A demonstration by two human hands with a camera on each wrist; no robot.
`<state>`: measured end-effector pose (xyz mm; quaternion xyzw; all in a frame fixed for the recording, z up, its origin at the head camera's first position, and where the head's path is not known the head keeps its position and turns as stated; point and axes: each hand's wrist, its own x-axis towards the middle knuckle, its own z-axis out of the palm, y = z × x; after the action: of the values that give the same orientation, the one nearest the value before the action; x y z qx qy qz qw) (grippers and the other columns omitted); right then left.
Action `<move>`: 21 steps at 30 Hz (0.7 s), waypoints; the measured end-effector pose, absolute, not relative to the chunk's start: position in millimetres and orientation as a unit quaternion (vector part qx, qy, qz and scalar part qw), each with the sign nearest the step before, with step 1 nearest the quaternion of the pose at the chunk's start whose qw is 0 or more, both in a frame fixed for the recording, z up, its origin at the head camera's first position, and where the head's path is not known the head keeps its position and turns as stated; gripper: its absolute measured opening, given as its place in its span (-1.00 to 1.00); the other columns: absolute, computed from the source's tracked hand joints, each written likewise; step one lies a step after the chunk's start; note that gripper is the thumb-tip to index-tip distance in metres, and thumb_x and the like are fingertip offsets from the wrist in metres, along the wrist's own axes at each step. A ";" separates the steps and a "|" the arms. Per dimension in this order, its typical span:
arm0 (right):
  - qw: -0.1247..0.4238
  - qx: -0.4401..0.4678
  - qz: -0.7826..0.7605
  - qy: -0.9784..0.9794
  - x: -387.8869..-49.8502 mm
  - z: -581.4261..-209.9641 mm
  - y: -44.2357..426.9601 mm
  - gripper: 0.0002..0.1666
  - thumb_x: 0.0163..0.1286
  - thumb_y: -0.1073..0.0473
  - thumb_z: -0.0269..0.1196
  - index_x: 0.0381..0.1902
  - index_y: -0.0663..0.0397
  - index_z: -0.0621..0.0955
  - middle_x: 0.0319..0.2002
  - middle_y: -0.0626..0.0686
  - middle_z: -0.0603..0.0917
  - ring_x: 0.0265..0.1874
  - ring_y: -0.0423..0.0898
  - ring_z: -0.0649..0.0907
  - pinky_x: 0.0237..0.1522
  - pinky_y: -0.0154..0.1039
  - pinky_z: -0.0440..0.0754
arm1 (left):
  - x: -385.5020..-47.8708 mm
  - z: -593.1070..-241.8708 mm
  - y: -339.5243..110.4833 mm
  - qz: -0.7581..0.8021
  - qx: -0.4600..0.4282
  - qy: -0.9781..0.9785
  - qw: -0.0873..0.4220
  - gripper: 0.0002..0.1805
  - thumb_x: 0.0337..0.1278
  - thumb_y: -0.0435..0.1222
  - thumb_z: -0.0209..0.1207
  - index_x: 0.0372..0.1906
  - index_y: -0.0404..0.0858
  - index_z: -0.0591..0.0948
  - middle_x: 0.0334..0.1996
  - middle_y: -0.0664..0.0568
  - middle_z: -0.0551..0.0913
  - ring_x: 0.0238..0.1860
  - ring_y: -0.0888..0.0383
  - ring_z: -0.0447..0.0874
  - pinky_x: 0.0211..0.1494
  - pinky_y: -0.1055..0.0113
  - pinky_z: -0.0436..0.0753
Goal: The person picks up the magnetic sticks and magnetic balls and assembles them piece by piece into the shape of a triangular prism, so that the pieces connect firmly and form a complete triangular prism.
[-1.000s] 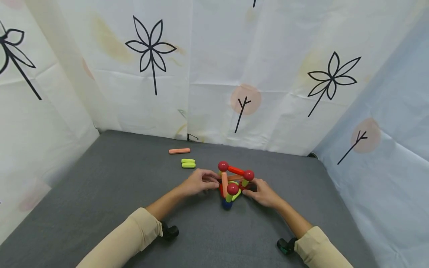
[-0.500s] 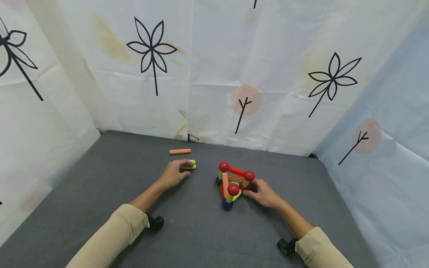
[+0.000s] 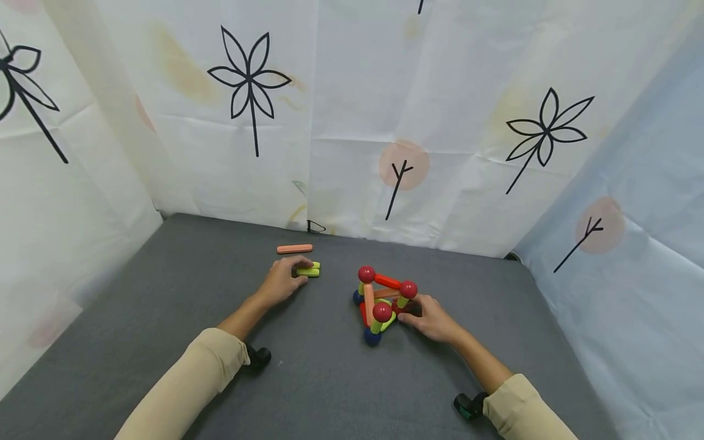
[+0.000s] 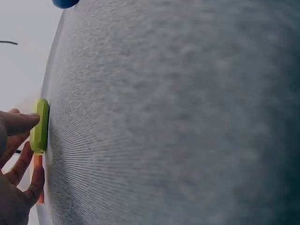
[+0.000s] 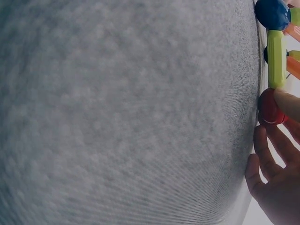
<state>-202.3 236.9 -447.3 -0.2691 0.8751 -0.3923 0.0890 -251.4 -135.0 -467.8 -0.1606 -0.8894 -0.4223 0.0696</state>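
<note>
A small frame of magnetic sticks and balls (image 3: pixel 369 302) stands on the grey table, with red balls on top and blue balls below. Its lower right red ball (image 5: pixel 271 107) is held between the thumb and fingers of my right hand (image 3: pixel 434 319). A green stick (image 5: pixel 276 61) joins that ball to a blue one (image 5: pixel 273 14). Farther left, my left hand (image 3: pixel 278 282) pinches a short green stick (image 4: pixel 40 126), thumb on one side and fingers on the other. Two green sticks (image 3: pixel 310 272) lie together there, their left ends partly hidden by the fingers.
Behind the left hand lies an orange stick (image 3: pixel 294 249). White patterned cloth (image 3: pixel 352 122) hangs along the back and sides of the grey tabletop (image 3: pixel 324 379).
My left hand has left the frame's left side and moved left and back to the green sticks, where it now pinches one. The right hand stays on the red ball.
</note>
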 end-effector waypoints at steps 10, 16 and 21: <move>0.077 -0.280 -0.392 0.873 -203.2 -450.4 237.3 -0.63 0.38 0.26 0.31 0.10 0.31 0.59 -0.08 0.16 0.70 -0.07 0.10 0.68 0.04 0.15 0.58 | -249.8 -468.3 -131.4 -0.422 -0.162 -0.890 0.059 -0.64 0.10 -0.45 0.38 0.04 -0.32 0.65 -0.15 -0.09 0.73 -0.14 0.00 0.68 -0.04 0.03 0.60; 0.076 -0.276 -0.389 0.876 -201.6 -448.5 236.8 -0.66 0.38 0.25 0.32 0.06 0.29 0.60 -0.10 0.14 0.71 -0.10 0.06 0.67 0.03 0.09 0.60 | -235.2 -457.3 -121.7 -0.577 -0.109 -0.806 -0.073 -0.49 0.22 -0.34 0.33 0.25 -0.34 0.50 -0.04 -0.14 0.71 -0.09 0.04 0.70 -0.07 0.15 0.63; 0.075 -0.280 -0.392 0.873 -200.3 -447.3 236.6 -0.66 0.39 0.23 0.31 0.07 0.28 0.60 -0.10 0.12 0.71 -0.12 0.02 0.68 -0.03 -0.04 0.62 | -216.6 -441.4 -105.1 -0.703 -0.016 -0.688 -0.177 -0.40 0.29 -0.28 0.28 0.37 -0.28 0.37 0.14 -0.18 0.60 -0.03 0.11 0.64 0.17 0.08 0.56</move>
<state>-200.3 236.6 -447.3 -0.2798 0.8730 -0.3924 0.0750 -216.6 -105.1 -441.4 -0.0159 -0.6881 -0.7034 -0.1773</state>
